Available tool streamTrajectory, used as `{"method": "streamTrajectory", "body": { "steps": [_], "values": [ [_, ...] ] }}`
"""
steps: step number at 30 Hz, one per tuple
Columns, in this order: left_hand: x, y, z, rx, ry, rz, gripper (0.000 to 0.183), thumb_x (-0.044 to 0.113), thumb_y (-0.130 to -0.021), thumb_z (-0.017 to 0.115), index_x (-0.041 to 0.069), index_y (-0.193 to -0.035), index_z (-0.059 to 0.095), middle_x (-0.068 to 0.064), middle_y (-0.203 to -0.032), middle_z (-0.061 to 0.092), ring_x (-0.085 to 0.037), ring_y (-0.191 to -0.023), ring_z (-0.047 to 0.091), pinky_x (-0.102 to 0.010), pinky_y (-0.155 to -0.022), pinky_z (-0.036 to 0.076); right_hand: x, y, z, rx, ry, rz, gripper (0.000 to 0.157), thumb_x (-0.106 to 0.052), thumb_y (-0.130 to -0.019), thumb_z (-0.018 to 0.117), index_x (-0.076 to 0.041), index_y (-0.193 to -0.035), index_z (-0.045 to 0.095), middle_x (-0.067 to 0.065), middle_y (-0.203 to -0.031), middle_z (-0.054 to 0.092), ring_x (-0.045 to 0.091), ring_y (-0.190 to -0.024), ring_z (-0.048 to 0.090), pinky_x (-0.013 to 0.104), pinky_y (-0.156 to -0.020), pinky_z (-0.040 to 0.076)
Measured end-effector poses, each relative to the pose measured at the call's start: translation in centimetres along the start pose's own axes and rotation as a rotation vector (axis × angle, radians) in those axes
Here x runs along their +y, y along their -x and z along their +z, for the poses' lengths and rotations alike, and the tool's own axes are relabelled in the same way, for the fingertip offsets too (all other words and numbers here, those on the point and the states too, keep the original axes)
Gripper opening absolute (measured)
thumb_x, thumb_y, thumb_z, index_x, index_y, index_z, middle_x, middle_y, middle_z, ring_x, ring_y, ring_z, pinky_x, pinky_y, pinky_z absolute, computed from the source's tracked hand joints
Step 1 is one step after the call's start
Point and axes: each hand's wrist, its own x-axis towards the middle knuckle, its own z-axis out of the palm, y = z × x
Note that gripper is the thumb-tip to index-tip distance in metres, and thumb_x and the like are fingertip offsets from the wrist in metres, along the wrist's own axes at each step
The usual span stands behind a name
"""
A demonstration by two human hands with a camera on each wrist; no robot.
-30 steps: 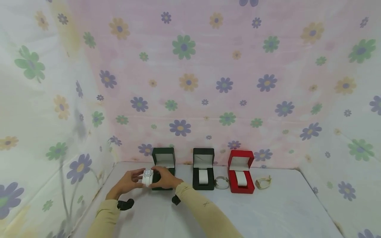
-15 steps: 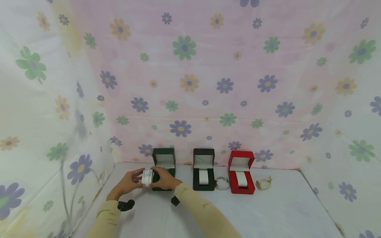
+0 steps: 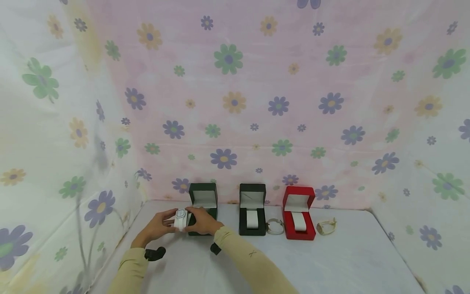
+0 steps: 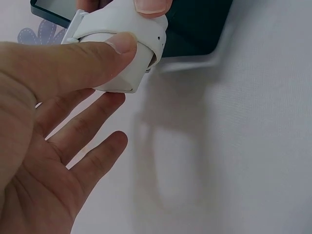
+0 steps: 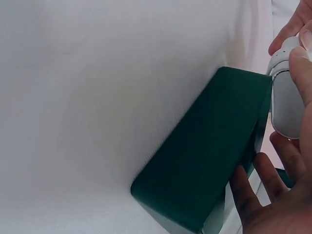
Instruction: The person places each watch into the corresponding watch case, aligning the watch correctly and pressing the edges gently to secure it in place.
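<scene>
A white wristwatch [image 3: 181,219] is strapped round a white watch cushion [image 5: 287,105], held up just in front of the left dark green watch box [image 3: 203,187]. My left hand [image 3: 158,226] grips it from the left; in the left wrist view its thumb [image 4: 114,51] presses on the strap [image 4: 119,22]. From the other side my right hand [image 3: 202,221] pinches watch and cushion. Its lower fingers [image 5: 243,187] spread beside the box wall [image 5: 202,146]; whether they touch it I cannot tell. The right hand hides much of the box's inside.
A second dark green box [image 3: 252,187] and a red box [image 3: 298,235] stand open to the right, each with a white cushion. A silver-toned watch [image 3: 274,232] lies between them, a gold-toned watch [image 3: 328,231] right of the red box. Flowered cloth [image 3: 257,139] rises behind the white table [image 3: 330,265].
Both hands and the watch have shifted very slightly left relative to the boxes. Their hold looks the same, and the boxes stay where they were.
</scene>
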Motion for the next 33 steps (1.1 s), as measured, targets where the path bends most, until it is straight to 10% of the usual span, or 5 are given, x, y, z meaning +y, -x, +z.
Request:
{"method": "streamTrajectory", "body": {
  "steps": [6, 22, 33],
  "values": [
    [-0.7, 0.1, 0.2, -0.029, 0.022, -0.009, 0.083, 0.001, -0.085, 0.079, -0.018, -0.150, 0.030, -0.040, -0.153, 0.033, -0.057, -0.128, 0.051, -0.053, -0.099, 0.055, -0.2, 0.2, 0.3, -0.007, 0.049, 0.046, 0.078, -0.046, -0.086, 0.080, -0.022, -0.152, 0.047, -0.004, -0.152, 0.051, 0.027, -0.147, 0.037, 0.042, -0.113, 0.046],
    [0.8, -0.5, -0.3, 0.012, -0.007, 0.032, 0.081, 0.002, -0.086, 0.079, -0.014, -0.151, 0.033, -0.038, -0.154, 0.034, -0.055, -0.127, 0.054, -0.055, -0.100, 0.054, 1.4, -0.5, 0.2, 0.060, -0.113, -0.122, 0.071, -0.032, -0.089, 0.081, -0.012, -0.148, 0.046, 0.001, -0.143, 0.057, 0.014, -0.130, 0.054, 0.030, -0.114, 0.043],
    [1.7, -0.5, -0.1, 0.006, -0.024, 0.047, 0.078, 0.004, -0.087, 0.078, -0.015, -0.150, 0.034, -0.038, -0.153, 0.036, -0.055, -0.126, 0.055, -0.060, -0.102, 0.050, 1.4, 0.2, -0.6, 0.037, -0.201, -0.091, 0.076, -0.030, -0.090, 0.080, -0.013, -0.153, 0.042, 0.003, -0.151, 0.051, 0.022, -0.134, 0.053, 0.031, -0.113, 0.045]
  ]
}}
